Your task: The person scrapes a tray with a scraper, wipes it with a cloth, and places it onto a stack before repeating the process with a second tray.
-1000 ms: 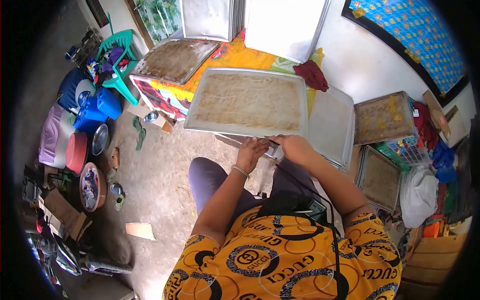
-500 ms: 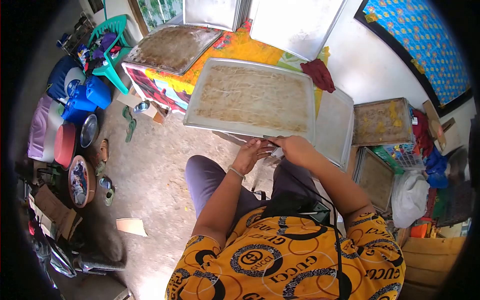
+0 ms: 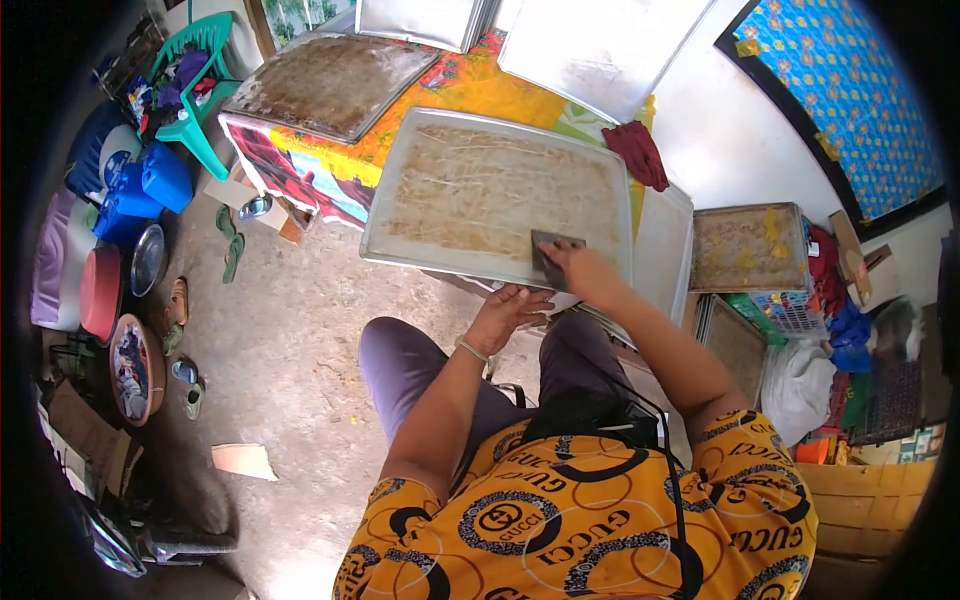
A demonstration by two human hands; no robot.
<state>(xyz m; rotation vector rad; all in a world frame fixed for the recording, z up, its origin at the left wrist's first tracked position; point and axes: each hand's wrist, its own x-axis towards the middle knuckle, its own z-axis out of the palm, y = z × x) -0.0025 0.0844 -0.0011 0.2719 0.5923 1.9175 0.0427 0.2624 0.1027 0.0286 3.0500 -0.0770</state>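
Note:
A large pale metal tray (image 3: 470, 185) with brown stains and streaks slants in front of me, its near edge above my knees. My right hand (image 3: 588, 273) presses a dark, flat, rectangular piece like a scraper or pad (image 3: 542, 265) against the tray's near right part. Just below the near edge is my left hand (image 3: 507, 318), palm up, its fingers stretched toward the right and nothing visible in them. A dark red cloth (image 3: 637, 155) hangs beside the tray's far right corner.
Behind the tray, a table with a bright floral cloth (image 3: 465, 95) bears another stained tray (image 3: 335, 85) and upright metal sheets (image 3: 600, 50). More trays (image 3: 750, 248) are stacked at right. Blue jugs (image 3: 165, 178), basins (image 3: 137, 370) and a green chair (image 3: 190, 130) stand at left.
My right hand has moved up from the near edge onto the tray's surface, bringing the dark piece with it. The left hand stays near the edge, slightly lower.

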